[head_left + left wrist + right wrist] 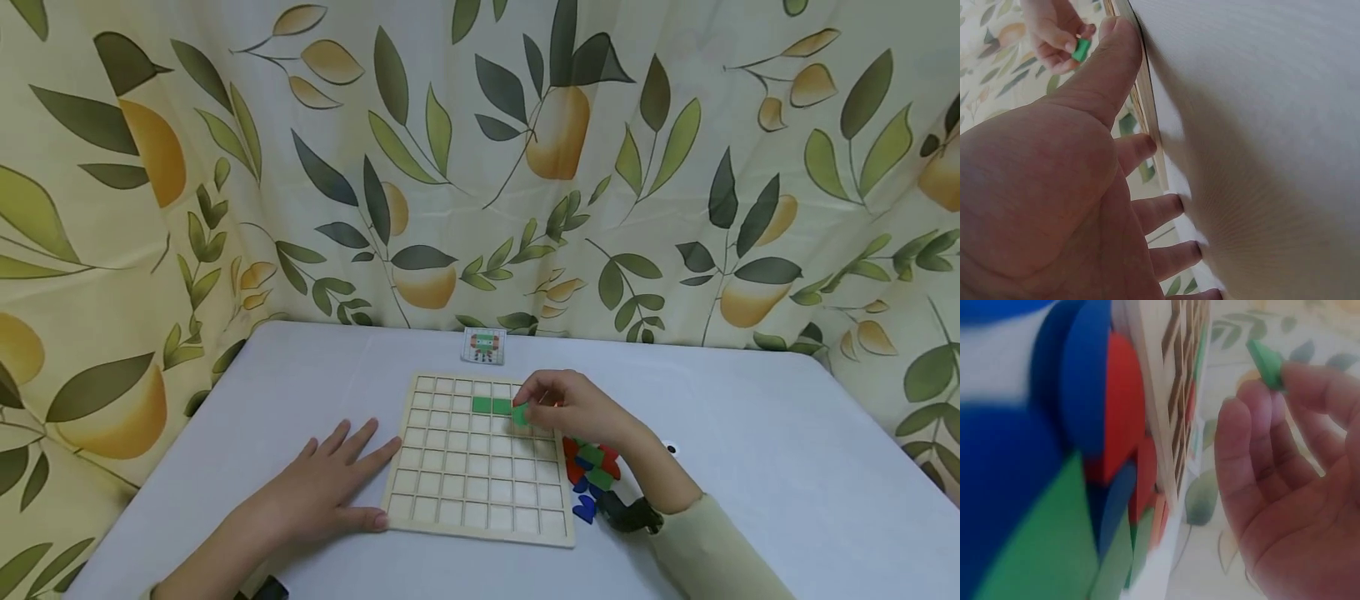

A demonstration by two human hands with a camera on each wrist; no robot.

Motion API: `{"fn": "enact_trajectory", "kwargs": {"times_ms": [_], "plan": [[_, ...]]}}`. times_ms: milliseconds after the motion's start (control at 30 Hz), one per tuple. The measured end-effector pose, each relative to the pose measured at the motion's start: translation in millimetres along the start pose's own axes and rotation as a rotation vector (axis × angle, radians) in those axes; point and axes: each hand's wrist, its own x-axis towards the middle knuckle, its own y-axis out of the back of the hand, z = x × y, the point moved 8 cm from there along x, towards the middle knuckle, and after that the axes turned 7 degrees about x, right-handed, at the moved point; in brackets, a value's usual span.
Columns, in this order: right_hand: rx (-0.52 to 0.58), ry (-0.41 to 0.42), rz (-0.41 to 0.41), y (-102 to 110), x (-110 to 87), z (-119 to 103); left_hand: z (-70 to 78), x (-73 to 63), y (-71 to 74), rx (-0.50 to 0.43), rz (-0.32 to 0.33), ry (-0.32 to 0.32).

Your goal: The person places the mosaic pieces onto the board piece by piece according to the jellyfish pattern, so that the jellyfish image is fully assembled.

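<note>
A wooden grid board (425, 527) lies on the white table, with green squares (482, 405) side by side in its second row from the far edge. My right hand (581, 410) is over the board's far right part. Between thumb and finger it pinches a small green block (1265, 364), held above the grid. My left hand (322, 475) lies with spread fingers at the board's left side. Its thumb (1119, 53) and index fingertip touch the board's edge.
A pile of red, green and blue blocks (600, 478) lies just right of the board, close by my right wrist. Behind the board sits a small pattern card (483, 345) with a coloured figure. A leaf-and-fruit curtain (480, 208) hangs along the table's far edge.
</note>
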Motion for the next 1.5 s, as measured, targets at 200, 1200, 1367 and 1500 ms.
{"fn": "enact_trajectory", "kwargs": {"times_ms": [200,1200,1367,1500], "plan": [[-0.049,0.01,-0.036,-9.8,23.3,-5.2,-1.0,1.7,1.6,-0.003,0.011,-0.006],[-0.421,-0.016,-0.112,-49.4,78.1,-24.9,-2.9,4.8,-4.5,-0.022,-0.036,0.035],[-0.373,0.017,-0.082,-35.6,65.7,-29.0,-3.2,5.2,-4.9,-0.009,-0.033,0.037],[-0.259,0.01,-0.026,-14.0,48.9,-24.8,-4.2,5.6,-5.5,-0.002,-0.032,0.045]]}}
